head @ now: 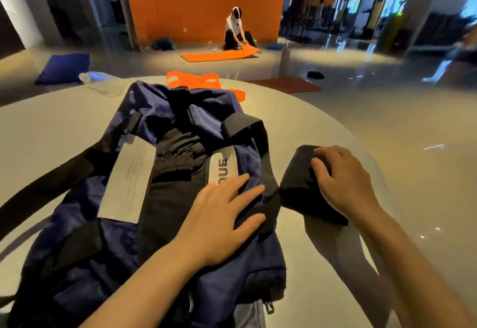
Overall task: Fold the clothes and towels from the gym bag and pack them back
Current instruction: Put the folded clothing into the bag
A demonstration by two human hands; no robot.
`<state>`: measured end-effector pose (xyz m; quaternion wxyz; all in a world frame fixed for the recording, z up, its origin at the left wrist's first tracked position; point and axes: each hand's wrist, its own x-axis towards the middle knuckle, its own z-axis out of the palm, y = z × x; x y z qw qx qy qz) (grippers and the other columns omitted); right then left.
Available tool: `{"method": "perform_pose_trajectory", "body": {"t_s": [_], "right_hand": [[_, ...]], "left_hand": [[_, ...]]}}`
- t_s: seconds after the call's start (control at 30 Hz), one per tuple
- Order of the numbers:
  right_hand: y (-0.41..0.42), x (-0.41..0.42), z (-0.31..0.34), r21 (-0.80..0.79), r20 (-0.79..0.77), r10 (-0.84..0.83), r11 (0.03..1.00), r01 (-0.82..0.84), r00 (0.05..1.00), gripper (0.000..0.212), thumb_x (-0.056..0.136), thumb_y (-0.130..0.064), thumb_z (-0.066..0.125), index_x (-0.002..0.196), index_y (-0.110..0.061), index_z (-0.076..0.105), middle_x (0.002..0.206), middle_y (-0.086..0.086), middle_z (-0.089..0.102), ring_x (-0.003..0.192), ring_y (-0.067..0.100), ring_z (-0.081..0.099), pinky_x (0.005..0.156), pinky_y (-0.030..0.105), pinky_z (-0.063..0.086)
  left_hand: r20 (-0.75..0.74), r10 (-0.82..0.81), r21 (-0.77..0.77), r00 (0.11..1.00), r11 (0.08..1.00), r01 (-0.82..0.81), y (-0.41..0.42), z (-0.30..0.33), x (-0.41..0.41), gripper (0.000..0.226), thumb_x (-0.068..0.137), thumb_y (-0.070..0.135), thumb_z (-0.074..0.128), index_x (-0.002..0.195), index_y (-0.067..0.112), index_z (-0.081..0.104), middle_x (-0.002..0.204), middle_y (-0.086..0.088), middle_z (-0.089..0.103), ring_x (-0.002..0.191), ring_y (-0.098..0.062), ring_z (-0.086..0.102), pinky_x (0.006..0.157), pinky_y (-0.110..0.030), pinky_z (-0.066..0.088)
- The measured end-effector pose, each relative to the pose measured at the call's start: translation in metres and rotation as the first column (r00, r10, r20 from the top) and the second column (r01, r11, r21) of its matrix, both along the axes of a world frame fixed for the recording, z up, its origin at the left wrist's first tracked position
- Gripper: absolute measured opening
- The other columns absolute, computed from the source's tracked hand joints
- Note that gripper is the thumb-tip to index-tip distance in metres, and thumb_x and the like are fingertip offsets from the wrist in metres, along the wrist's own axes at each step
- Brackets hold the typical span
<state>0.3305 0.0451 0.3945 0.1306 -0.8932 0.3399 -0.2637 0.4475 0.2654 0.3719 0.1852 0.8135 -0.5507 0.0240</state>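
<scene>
Far left of the left hand, the navy fabric gym bag [77, 237] sprawls across the round pale worktop [322, 131], its black strap [46, 180] trailing off toward the edge. The bag's mouth gapes just left of that hand, with dark folded clothing [170, 170] already lying inside. The left hand [222, 220] lies flat on the bag's right flap, fingers straight and slightly spread, pressing the fabric and gripping nothing. Just right of it, across a black handle strap [260, 152], the right hand [343, 180] rests on a black folded cloth bundle [296, 185], fingers bent over its far side; the bundle sits on the worktop touching the bag's side.

Judging from this, the bundle is next to go in. The risk is that it unfolds on lifting, since the hand only covers its top and the loose layers underneath are unsupported. The handle strap between bundle and opening could also snag it, and the flap may slump shut if the left hand lets go.
</scene>
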Motion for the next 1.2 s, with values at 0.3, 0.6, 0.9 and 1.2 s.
{"method": "perform_pose_trajectory", "body": {"t_s": [0.3,0.6,0.9,1.2], "right_hand": [[-0.041,0.007,-0.029,0.289,-0.180,0.023,0.957,0.031,0.983,0.056,0.095,-0.055,0.036,0.145,-0.031,0.034,0.154,-0.001,0.029,0.141,0.022,0.027,0.115,0.054,0.021],[0.057,-0.101,-0.025,0.393,0.001,0.180,0.905,-0.165,0.984,0.045,0.077,-0.077,0.039,0.121,-0.063,0.036,0.138,-0.042,0.020,0.134,-0.008,0.018,0.113,0.028,0.016],[0.103,-0.137,-0.036,0.389,0.203,-0.066,0.921,-0.019,0.977,0.063,0.064,-0.075,0.046,0.124,-0.055,0.044,0.150,-0.026,0.017,0.135,-0.006,0.016,0.104,0.020,0.019],[0.112,-0.155,-0.024,0.873,0.343,-0.218,0.432,-0.225,0.914,0.094,0.050,-0.050,0.089,0.127,-0.064,0.037,0.137,-0.015,0.037,0.113,0.023,0.056,0.085,0.045,0.056]], "left_hand": [[-0.030,0.024,-0.012,0.999,1.000,-0.024,-0.005,-0.002,0.000,0.080,0.072,0.084,-0.005,0.144,0.056,0.017,0.156,0.023,0.010,0.143,0.004,0.000,0.111,-0.020,-0.012],[-0.039,-0.005,-0.075,0.999,0.997,0.002,-0.006,0.000,0.003,0.067,0.083,0.069,0.020,0.143,0.042,0.036,0.153,0.008,0.033,0.142,-0.013,0.026,0.115,-0.038,0.016],[-0.069,-0.014,-0.022,0.997,1.000,0.013,0.000,0.002,-0.004,0.077,0.076,0.075,0.020,0.144,0.041,0.035,0.156,0.007,0.026,0.144,-0.013,0.019,0.118,-0.040,0.012],[-0.054,-0.022,-0.039,0.998,0.999,0.020,0.001,0.004,-0.006,0.077,0.077,0.072,0.022,0.143,0.036,0.041,0.153,0.003,0.032,0.141,-0.018,0.027,0.116,-0.043,0.019]]}}
